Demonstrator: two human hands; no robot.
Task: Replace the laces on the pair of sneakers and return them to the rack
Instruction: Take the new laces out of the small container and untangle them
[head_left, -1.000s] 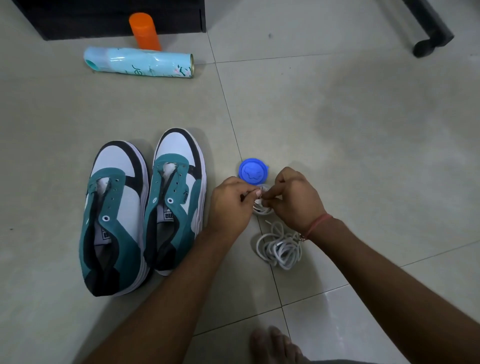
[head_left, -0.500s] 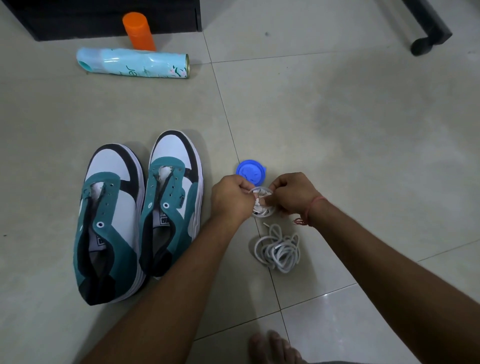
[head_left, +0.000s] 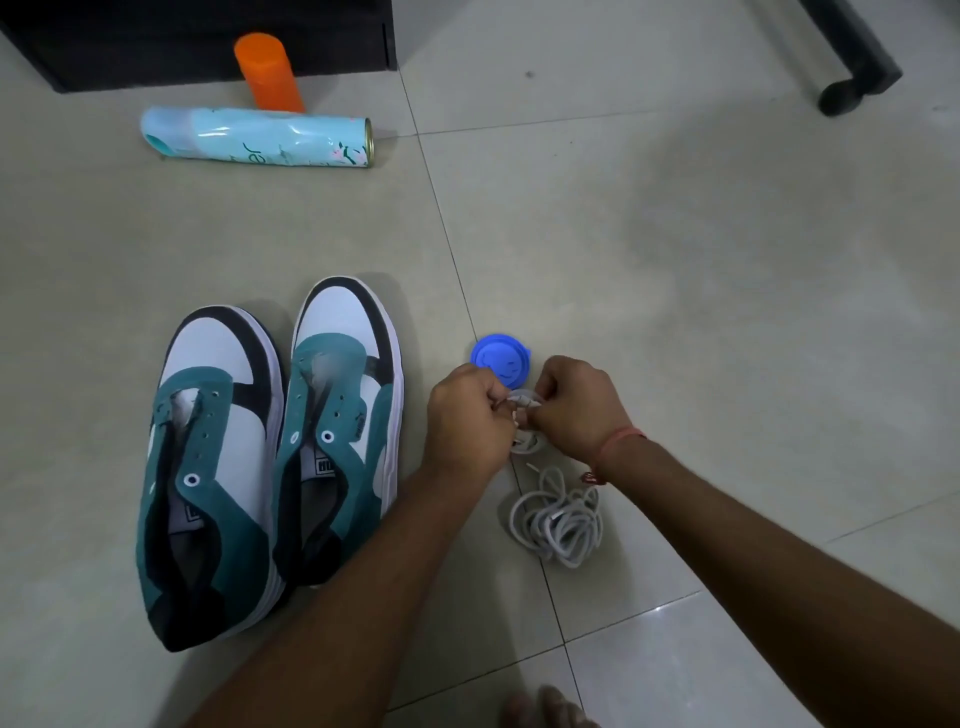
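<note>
Tiled floor (head_left: 675, 260), sneakers (head_left: 270, 447) unlaced.
Right of them, my left hand (head_left: 467, 415) and right hand (head_left: 576, 410) pinch a lace bundle (head_left: 522, 402).

Both forearms are bare and sleeveless, a thin red thread bracelet (head_left: 618, 441) circles the right wrist, and bare toes (head_left: 545, 709) show at bottom centre.

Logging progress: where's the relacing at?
Done: both sneakers sit on the floor with empty eyelets. In hand: left hand and right hand pinch a small white lace bundle; another coil lies beside. Left: threading both, racking.
</note>
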